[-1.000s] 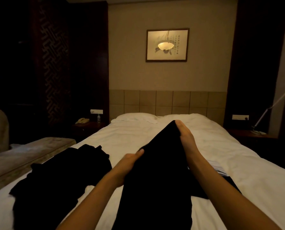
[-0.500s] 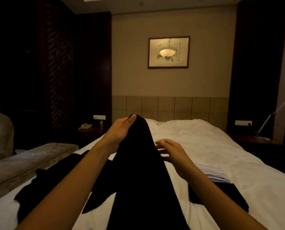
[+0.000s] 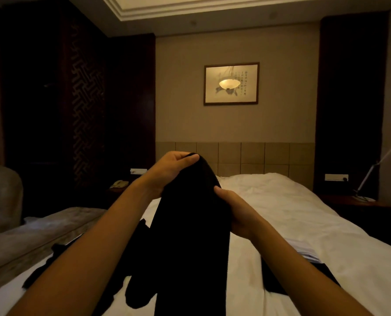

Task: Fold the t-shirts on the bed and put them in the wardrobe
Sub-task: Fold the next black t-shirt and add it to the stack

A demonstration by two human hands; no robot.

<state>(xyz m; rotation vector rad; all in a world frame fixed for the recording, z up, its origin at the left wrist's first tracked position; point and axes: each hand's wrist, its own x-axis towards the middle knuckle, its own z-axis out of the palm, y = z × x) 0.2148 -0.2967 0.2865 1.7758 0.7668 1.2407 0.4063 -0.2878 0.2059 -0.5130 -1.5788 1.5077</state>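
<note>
A black t-shirt (image 3: 190,236) hangs lifted above the white bed (image 3: 292,213), draped down the middle of the view. My left hand (image 3: 169,172) pinches its top edge, thumb on the cloth. My right hand (image 3: 238,210) grips the shirt's right side a little lower. More black clothing (image 3: 135,270) lies crumpled on the bed to the left, partly hidden by my left arm. Folded clothes, a dark piece (image 3: 279,283) with a lighter one (image 3: 306,254) on top, lie on the bed under my right forearm.
A padded bench (image 3: 37,233) runs along the bed's left side, with an armchair (image 3: 0,197) behind it. A nightstand with a phone (image 3: 119,184) stands at the left of the headboard. A desk lamp (image 3: 372,169) stands at the right. Dark panels flank the wall.
My left hand kept the shirt's top raised. My right hand, open beside the cloth half a second ago, now grips its right side. The view has tilted upward.
</note>
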